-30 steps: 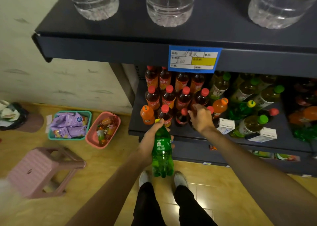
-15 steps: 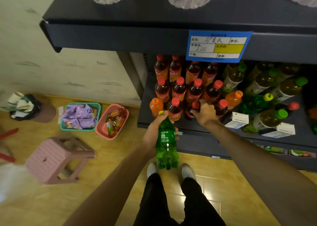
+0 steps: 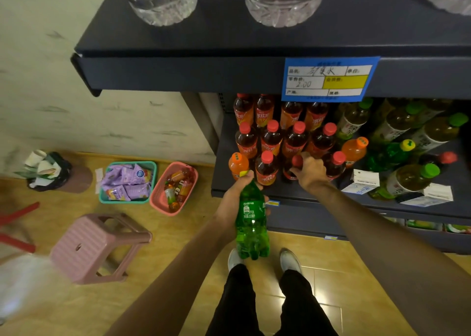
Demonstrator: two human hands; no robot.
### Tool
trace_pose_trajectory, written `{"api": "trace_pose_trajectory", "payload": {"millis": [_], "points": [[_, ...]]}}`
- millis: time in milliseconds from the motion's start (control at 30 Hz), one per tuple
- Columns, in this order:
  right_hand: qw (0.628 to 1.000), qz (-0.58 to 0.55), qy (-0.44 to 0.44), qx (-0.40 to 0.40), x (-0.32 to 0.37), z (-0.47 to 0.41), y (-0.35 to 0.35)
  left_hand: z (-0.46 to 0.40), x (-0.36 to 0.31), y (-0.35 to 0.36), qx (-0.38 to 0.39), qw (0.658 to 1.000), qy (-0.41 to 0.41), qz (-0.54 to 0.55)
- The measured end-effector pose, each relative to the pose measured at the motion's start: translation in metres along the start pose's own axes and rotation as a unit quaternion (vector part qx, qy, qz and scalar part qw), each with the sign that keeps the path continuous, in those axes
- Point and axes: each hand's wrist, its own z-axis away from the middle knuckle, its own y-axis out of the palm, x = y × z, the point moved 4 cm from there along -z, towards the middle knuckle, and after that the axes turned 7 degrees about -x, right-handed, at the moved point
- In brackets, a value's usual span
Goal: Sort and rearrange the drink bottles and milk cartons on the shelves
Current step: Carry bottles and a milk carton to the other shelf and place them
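My left hand (image 3: 235,198) grips a green soda bottle (image 3: 251,223) by its neck and holds it in front of the lower shelf (image 3: 318,203). My right hand (image 3: 309,171) grips a red-capped dark tea bottle (image 3: 293,168) in the front row of that shelf. Around it stand several red-capped tea bottles (image 3: 266,167) and an orange drink bottle (image 3: 238,164) at the front left. Further right are another orange bottle (image 3: 353,149), green-capped tea bottles (image 3: 413,177), a lying green bottle (image 3: 387,154) and milk cartons (image 3: 428,195).
Large clear water bottles (image 3: 284,1) stand on the upper shelf (image 3: 178,68), which carries a blue price tag (image 3: 328,79). On the floor at left are a pink stool (image 3: 99,246), a teal basket (image 3: 127,182) of snack packets, a pink basket (image 3: 173,187) of bottles and a trash bag (image 3: 48,170).
The view has tilted down and closed in on the lower shelf. My right hand has settled round the front-row tea bottle. The left hand still holds the green bottle.
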Motion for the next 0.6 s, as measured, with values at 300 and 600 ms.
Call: {"api": "trace_pose_trajectory", "payload": {"millis": [300,600], "points": [[1.0,-0.003,-0.011,-0.005,-0.002,-0.002,0.003,-0.002,-0.001,-0.01,-0.026,1.0,0.001,-0.016],[0.995,-0.087,-0.045,-0.014,-0.016,0.022,-0.001,-0.005,-0.004,0.0,0.009,1.0,0.0,-0.006]]}}
